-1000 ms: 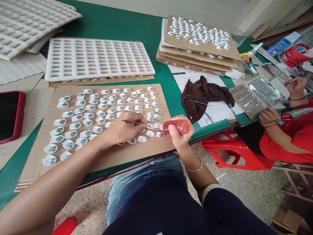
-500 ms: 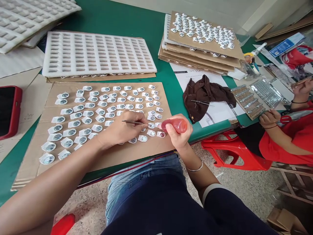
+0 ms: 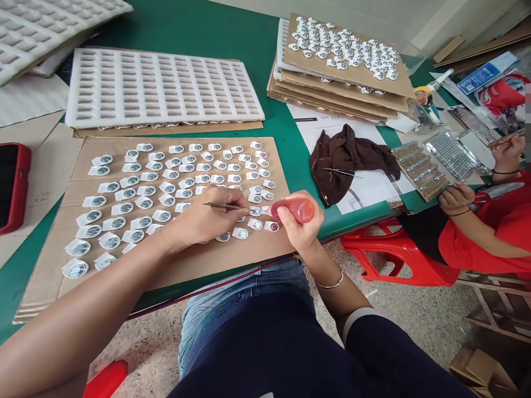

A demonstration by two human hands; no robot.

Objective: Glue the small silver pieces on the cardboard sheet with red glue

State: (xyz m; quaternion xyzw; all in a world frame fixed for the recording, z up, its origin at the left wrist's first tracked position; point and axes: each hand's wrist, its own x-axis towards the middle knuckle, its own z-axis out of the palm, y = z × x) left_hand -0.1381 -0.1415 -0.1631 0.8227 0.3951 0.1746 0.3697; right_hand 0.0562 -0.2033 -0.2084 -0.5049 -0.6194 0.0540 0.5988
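My left hand is closed in a pinch on thin metal tweezers, whose tip rests on a small round silver part near the right side of a cardboard sheet. The sheet holds several rows of such parts on white tabs. My right hand grips a small red squeeze bottle, its nozzle pointing left at the same part. Both hands hover just over the sheet's right edge.
A white foam tray lies behind the sheet on the green table. A stack of cardboard with more parts stands at the back right. A brown cloth, a red phone and a seated person in red are nearby.
Both hands hold their pose over the same spot. The view has shifted slightly, so everything sits a little higher in the picture.
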